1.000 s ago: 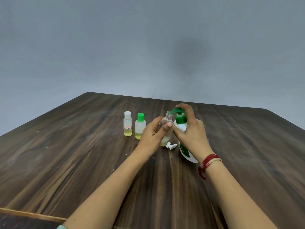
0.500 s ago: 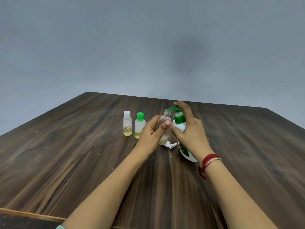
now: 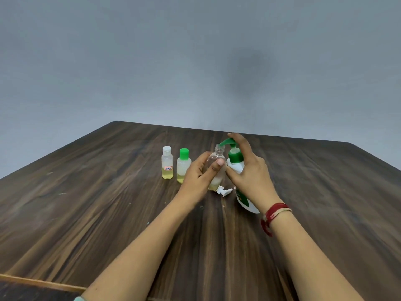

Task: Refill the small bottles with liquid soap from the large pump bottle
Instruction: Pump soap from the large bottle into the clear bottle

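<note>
Right now the left hand (image 3: 200, 179) wraps thumb + fingers round a small clear bottle (image 3: 217, 157): plastic, round-shouldered, threaded neck uncapped, a little pale yellow liquid at the bottom. It stands just left of the pump bottle (image 3: 237, 167), which has a smooth white plastic body w/ green label, green collar and a green pump head (image 3: 226, 142) w/ long beak. The beak tip sits at the clear bottle's open mouth; touching or just over it, can't tell. The right hand (image 3: 252, 177) grips the pump bottle's shoulder, thumb curled in front, forefinger laid over the pump head. The pump bottle looks tilted, top leaning twd the clear one. A white spray cap (image 3: 224, 191) lies on its side on the table (image 3: 97, 203), just in front, betw. the hands. Further left stand a white-capped bottle (image 3: 167, 162) w/ small label and a green-capped bottle (image 3: 183, 165) beside it, the latter near the left fingers; both upright, yellow liquid low in each. The table is dark wood-grain, matte, streaked; far edge straight w/ cut corners, bare surface left, right + near side. Red thread band (image 3: 272, 216) on the right wrist. Plain grey wall (image 3: 152, 61) behind.
</note>
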A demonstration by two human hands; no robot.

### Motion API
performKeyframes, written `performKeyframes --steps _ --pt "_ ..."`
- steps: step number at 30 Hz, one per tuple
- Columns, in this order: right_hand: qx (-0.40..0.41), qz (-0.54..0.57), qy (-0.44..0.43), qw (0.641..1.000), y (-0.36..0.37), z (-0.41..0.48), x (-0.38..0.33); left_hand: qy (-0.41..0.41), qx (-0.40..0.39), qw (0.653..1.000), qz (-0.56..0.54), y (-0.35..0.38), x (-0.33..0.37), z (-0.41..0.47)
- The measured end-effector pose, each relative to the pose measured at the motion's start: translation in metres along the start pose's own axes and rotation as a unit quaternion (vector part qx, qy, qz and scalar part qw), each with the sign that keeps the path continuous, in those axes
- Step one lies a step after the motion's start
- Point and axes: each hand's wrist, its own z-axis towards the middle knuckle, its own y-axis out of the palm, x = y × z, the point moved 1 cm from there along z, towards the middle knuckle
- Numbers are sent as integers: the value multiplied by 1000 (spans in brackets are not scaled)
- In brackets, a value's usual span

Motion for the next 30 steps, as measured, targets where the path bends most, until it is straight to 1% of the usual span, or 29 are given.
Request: performKeyframes --steps 8,16,23,30 --pt "35 29 -5 999 2 0 3 4 -3 1000 0 2 -1 -1" --pt "0 2 -9 1000 -1 0 -1 1 -1 1000 -2 -1 -2 -1" --pt "25 16 -10 1000 1 0 1 -1 0 1000 0 0 -3 0" --pt "20 14 -11 1000 0 0 1 -2 -1 1000 -2 1 -2 -1"
